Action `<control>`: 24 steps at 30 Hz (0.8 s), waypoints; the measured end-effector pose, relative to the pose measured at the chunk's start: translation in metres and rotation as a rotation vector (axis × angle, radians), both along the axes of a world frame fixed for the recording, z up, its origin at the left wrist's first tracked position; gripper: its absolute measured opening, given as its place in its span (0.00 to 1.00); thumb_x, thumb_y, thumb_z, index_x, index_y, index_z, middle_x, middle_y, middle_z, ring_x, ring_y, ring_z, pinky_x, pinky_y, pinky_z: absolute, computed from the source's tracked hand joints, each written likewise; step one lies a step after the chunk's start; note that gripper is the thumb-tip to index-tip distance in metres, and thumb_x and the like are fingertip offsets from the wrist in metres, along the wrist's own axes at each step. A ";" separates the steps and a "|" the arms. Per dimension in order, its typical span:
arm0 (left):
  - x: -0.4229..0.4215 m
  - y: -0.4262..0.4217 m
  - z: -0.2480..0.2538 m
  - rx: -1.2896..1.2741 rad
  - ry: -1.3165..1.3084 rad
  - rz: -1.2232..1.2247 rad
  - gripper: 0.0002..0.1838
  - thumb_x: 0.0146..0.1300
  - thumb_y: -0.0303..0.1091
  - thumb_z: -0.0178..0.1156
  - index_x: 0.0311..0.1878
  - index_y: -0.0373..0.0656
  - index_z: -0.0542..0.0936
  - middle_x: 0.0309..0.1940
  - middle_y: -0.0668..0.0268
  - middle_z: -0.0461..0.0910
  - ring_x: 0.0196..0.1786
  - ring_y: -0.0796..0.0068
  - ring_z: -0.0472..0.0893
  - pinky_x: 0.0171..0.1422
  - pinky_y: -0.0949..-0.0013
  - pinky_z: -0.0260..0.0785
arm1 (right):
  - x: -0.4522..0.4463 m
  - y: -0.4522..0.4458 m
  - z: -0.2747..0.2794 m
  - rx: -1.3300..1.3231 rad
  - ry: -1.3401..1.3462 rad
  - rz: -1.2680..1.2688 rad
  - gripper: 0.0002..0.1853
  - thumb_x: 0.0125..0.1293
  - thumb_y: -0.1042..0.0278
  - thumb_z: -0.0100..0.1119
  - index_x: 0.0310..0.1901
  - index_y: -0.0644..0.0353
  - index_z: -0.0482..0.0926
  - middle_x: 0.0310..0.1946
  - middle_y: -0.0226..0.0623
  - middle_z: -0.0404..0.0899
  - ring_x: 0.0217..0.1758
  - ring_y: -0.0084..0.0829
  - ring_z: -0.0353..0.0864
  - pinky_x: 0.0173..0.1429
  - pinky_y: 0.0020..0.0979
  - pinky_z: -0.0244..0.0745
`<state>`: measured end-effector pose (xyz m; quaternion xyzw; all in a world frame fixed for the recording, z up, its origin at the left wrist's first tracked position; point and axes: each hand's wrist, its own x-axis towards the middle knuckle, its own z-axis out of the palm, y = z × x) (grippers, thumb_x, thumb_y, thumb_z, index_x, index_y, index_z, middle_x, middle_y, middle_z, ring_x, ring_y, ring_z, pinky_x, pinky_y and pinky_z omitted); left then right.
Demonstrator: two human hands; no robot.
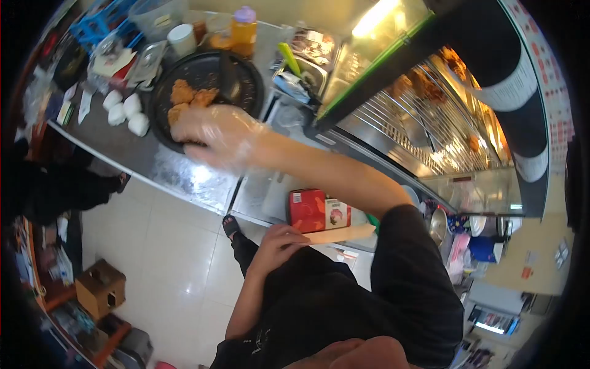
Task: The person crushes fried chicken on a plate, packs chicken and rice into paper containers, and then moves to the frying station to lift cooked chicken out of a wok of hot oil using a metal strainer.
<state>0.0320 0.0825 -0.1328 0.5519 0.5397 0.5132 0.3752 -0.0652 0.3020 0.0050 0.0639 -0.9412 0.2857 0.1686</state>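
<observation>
A clear plastic glove covers my right hand, which is over the near edge of a black pan. Its fingers are curved, with a gap between them and the thumb, close beside pieces of fried chicken in the pan. A black-handled utensil rests in the pan too. Lower down, my bare left hand pinches one end of a flat, pale tan paper piece. Just beyond that paper, a red and white box lies on the counter.
White rounded items sit left of the pan. Behind it stand a yellow bottle and a white-lidded tub. A lit glass display case with racks of fried food is at right. Another person's dark-clothed leg shows at left.
</observation>
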 end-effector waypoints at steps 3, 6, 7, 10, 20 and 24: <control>0.002 0.001 -0.004 -0.048 0.002 -0.017 0.09 0.55 0.26 0.71 0.41 0.47 0.90 0.39 0.68 0.85 0.48 0.66 0.81 0.57 0.64 0.71 | 0.131 -0.004 0.053 -0.087 -0.155 -0.145 0.11 0.69 0.64 0.58 0.48 0.60 0.81 0.46 0.45 0.82 0.51 0.42 0.83 0.55 0.39 0.79; 0.004 0.005 0.000 -0.071 0.013 -0.019 0.09 0.55 0.23 0.70 0.40 0.45 0.90 0.40 0.67 0.86 0.49 0.66 0.81 0.58 0.65 0.72 | 0.229 0.042 0.042 -0.007 0.198 -0.455 0.10 0.70 0.66 0.59 0.49 0.59 0.81 0.39 0.43 0.85 0.43 0.44 0.84 0.51 0.36 0.81; 0.004 0.006 0.002 -0.076 0.013 -0.021 0.09 0.55 0.23 0.70 0.40 0.45 0.90 0.40 0.66 0.85 0.49 0.66 0.81 0.57 0.65 0.72 | 0.247 0.056 0.050 -0.028 0.067 -0.720 0.13 0.69 0.64 0.61 0.51 0.59 0.80 0.40 0.44 0.85 0.44 0.45 0.85 0.51 0.36 0.81; 0.012 0.006 -0.002 -0.105 -0.022 0.009 0.09 0.55 0.24 0.71 0.40 0.43 0.89 0.39 0.64 0.85 0.46 0.66 0.82 0.54 0.66 0.72 | 0.274 0.113 0.048 0.315 -0.044 -1.143 0.23 0.69 0.53 0.62 0.58 0.59 0.77 0.51 0.46 0.84 0.52 0.48 0.85 0.54 0.41 0.81; 0.024 0.010 -0.005 -0.141 -0.037 0.034 0.11 0.53 0.24 0.71 0.41 0.45 0.90 0.39 0.66 0.83 0.47 0.66 0.80 0.54 0.65 0.71 | 0.251 0.150 0.060 0.033 0.084 -1.325 0.13 0.62 0.63 0.64 0.47 0.56 0.85 0.38 0.40 0.88 0.46 0.38 0.87 0.54 0.35 0.81; 0.029 0.010 -0.011 -0.137 -0.054 0.045 0.13 0.52 0.23 0.70 0.42 0.45 0.90 0.39 0.66 0.83 0.47 0.65 0.80 0.56 0.65 0.71 | 0.249 0.164 0.038 0.081 0.225 -1.332 0.14 0.64 0.67 0.63 0.51 0.58 0.82 0.47 0.49 0.85 0.52 0.44 0.85 0.56 0.40 0.79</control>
